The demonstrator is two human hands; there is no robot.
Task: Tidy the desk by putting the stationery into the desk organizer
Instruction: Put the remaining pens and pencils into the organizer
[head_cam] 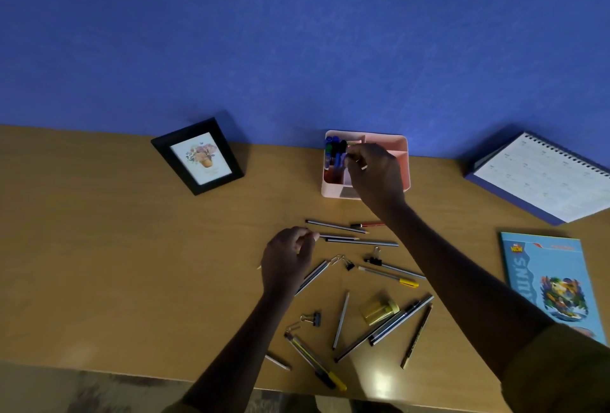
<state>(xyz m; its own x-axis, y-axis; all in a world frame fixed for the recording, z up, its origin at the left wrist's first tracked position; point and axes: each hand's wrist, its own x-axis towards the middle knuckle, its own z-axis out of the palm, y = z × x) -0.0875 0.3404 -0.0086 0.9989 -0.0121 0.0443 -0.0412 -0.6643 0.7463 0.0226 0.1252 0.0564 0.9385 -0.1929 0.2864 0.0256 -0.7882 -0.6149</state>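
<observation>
Frame (197, 157) stands leftmost. Left hand (287, 261) pinches a pencil (336, 236) lying on the counter (132, 264) among pens (389, 275) and clips (374, 260). Right hand (374, 175) hovers over the organizer (333, 190) at the wall, fingers (355, 157) bunched beside its markers (334, 152); whether they hold anything I cannot tell. Calendar (544, 178) and book (548, 277) lie rightmost.

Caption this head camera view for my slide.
Right hand at the markers in the pink desk organizer; left hand among scattered pencils and binder clips.
</observation>
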